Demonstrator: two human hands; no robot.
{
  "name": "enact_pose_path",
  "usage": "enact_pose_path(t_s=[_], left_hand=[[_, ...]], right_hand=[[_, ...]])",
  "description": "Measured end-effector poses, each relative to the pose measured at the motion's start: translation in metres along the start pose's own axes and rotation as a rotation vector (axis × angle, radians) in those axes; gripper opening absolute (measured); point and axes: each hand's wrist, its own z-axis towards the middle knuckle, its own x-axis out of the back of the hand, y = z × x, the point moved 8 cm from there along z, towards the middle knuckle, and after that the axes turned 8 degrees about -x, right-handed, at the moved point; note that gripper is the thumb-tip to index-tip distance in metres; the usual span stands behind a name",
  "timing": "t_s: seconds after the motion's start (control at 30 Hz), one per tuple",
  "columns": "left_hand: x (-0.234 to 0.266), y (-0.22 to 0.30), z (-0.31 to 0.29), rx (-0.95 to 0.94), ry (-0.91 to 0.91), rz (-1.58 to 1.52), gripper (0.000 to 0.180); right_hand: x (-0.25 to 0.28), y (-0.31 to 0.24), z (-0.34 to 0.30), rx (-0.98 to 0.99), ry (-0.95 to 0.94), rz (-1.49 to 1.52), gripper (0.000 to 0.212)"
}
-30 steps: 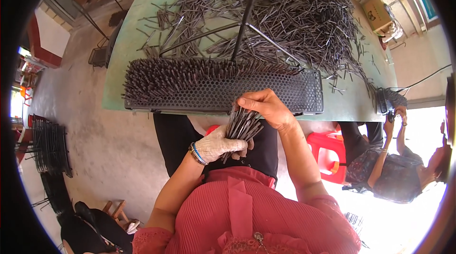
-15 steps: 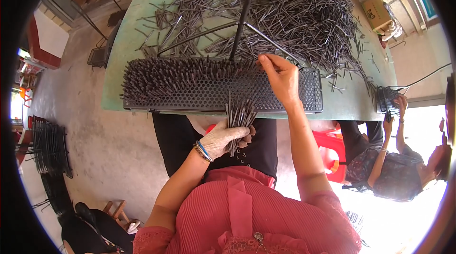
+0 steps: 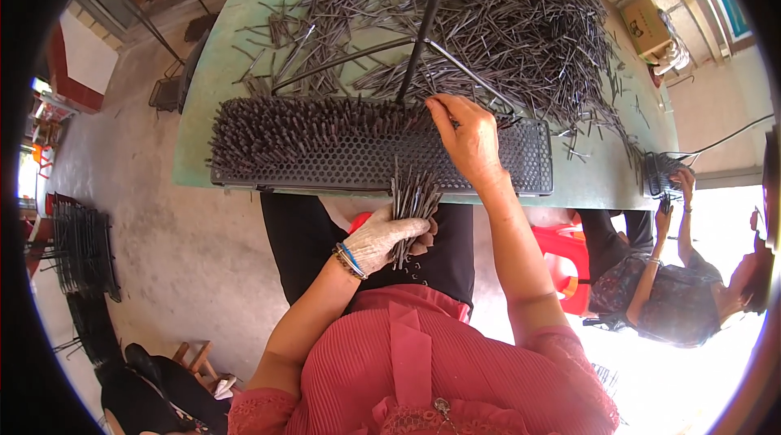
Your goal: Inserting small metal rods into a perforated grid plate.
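A long black perforated plate [image 3: 527,157] lies along the table's near edge. Its left part and back rows are thick with upright dark bristle strips [image 3: 281,132]; bare holes show at the front and right. Below the plate, my left hand [image 3: 381,241], in a pale glove, is closed round a bundle of loose dark strips [image 3: 416,196] whose ends fan upward. Bare and pinched, my right hand [image 3: 468,138] is over the plate, fingertips at the edge of the bristled part. Whatever lies between those fingertips is too small to make out.
Behind the plate a big heap of loose strips [image 3: 521,28] covers much of the green table [image 3: 199,142]. A black rod with braces [image 3: 421,24] rises from the plate. At right, another person [image 3: 679,293] works on a similar piece. A cardboard box [image 3: 644,24] stands beyond.
My right hand has shifted slightly left and its fingertips are now closer to the standing bristles. My left hand with the bundle has barely moved.
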Motion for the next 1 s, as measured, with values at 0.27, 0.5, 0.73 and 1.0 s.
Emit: enact_pose_path(t_s=[0.27, 0.5, 0.73, 1.0], left_hand=[[0.000, -0.001, 0.001, -0.002, 0.001, -0.038, 0.033], [0.002, -0.002, 0.001, -0.005, -0.009, -0.061, 0.028], [-0.001, 0.000, 0.000, 0.004, -0.026, -0.059, 0.030], [0.004, -0.005, 0.002, 0.017, -0.016, -0.060, 0.027]], right_hand=[[-0.017, -0.003, -0.005, 0.074, -0.109, -0.083, 0.016], [-0.016, 0.003, -0.008, 0.043, -0.029, 0.007, 0.015], [-0.020, 0.012, -0.008, -0.051, -0.065, 0.100, 0.015], [-0.023, 0.001, -0.010, 0.057, -0.102, 0.055, 0.017]])
